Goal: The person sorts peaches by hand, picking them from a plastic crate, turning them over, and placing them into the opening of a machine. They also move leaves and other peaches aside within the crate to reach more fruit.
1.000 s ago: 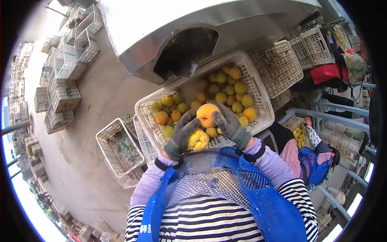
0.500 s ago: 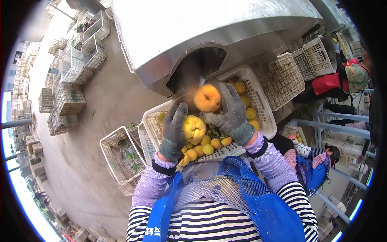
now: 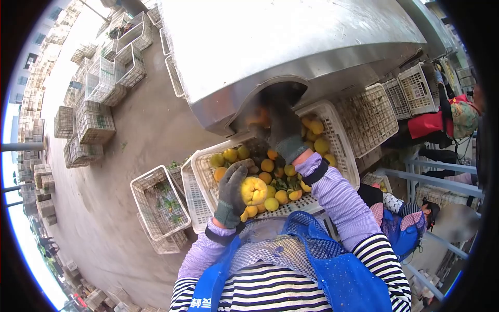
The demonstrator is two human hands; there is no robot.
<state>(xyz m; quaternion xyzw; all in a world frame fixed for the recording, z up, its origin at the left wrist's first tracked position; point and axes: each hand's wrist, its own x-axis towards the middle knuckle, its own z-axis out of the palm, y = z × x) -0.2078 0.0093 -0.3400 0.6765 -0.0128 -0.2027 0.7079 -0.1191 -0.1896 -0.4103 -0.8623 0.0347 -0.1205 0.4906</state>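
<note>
Across the brown floor (image 3: 150, 127) from the fruit crate (image 3: 343, 148) stand stacked crates (image 3: 95, 125).

Round yellow-orange fruits (image 3: 267, 165) lie in a rectangular white plastic crate (image 3: 347, 152) beneath the left fingers (image 3: 243, 166); a curved silver metal machine (image 3: 312, 41) stands before the right fingers (image 3: 281, 114).

Gloves (image 3: 230, 190) are dk grey w/ green knit cuffs (image 3: 226, 214), oversleeves (image 3: 345, 205) lilac fine-striped w/ blk bands (image 3: 317, 172), top (image 3: 265, 286) blk & wht striped, apron (image 3: 353, 270) blue w/ wht lettering (image 3: 200, 302).
</note>
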